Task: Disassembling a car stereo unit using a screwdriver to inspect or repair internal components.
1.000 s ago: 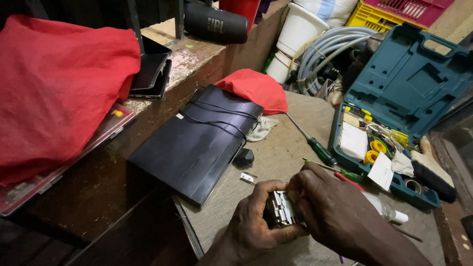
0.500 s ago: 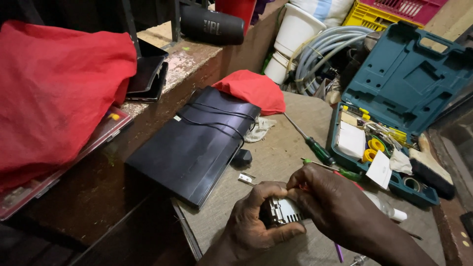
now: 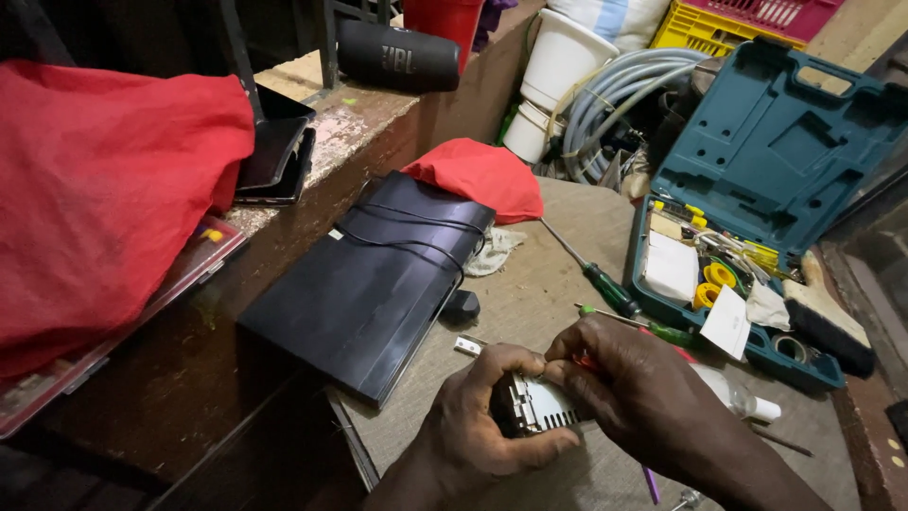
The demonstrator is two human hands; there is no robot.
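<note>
Hands close together, low over the workbench [image 3: 567, 246]. Left hand [image 3: 478, 431] wraps the small metal part [image 3: 534, 407] & holds it tight. Right hand [image 3: 634, 388] pinches its top edge w/ fingertips. Looks mid-job: part not set down yet, screwdriver [image 3: 605, 284] lies untouched nearby, tool case [image 3: 776, 142] open.

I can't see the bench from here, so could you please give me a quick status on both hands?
Left hand and right hand both gripping small metal part. Black flat device beside, apart. Screwdrivers just beyond right hand.
</note>
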